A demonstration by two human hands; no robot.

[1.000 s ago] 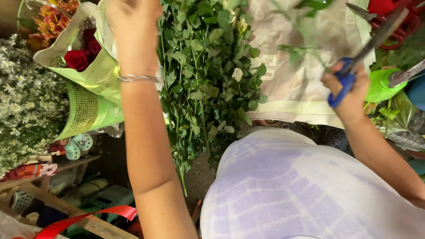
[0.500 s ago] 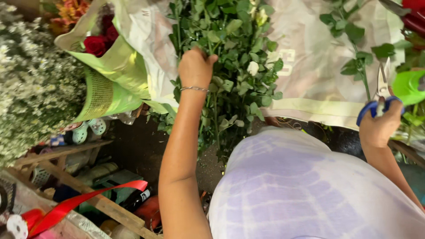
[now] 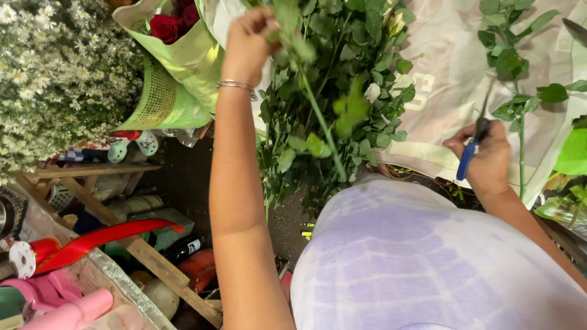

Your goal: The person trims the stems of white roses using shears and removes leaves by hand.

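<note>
My left hand [image 3: 247,43], with a thin silver bracelet at the wrist, grips a long green leafy stem [image 3: 321,131] and holds it up out of a dense bundle of leafy rose stems [image 3: 342,73] with pale buds. My right hand [image 3: 486,162] is closed on blue-handled scissors [image 3: 469,156], blades pointing up beside another leafy stem [image 3: 520,116]. The bundle rests against pale wrapping paper [image 3: 452,67].
White daisy-like flowers [image 3: 55,73] fill the left. Red roses [image 3: 165,27] sit in green wrapping [image 3: 177,79]. Below left are a wooden rack [image 3: 140,250], red ribbon [image 3: 104,235] and pink rolls [image 3: 67,308]. My lilac shirt [image 3: 422,263] fills the lower right.
My left hand has drawn one stem free of the bundle and lifted it. My right hand with the scissors has dropped lower and moved left.
</note>
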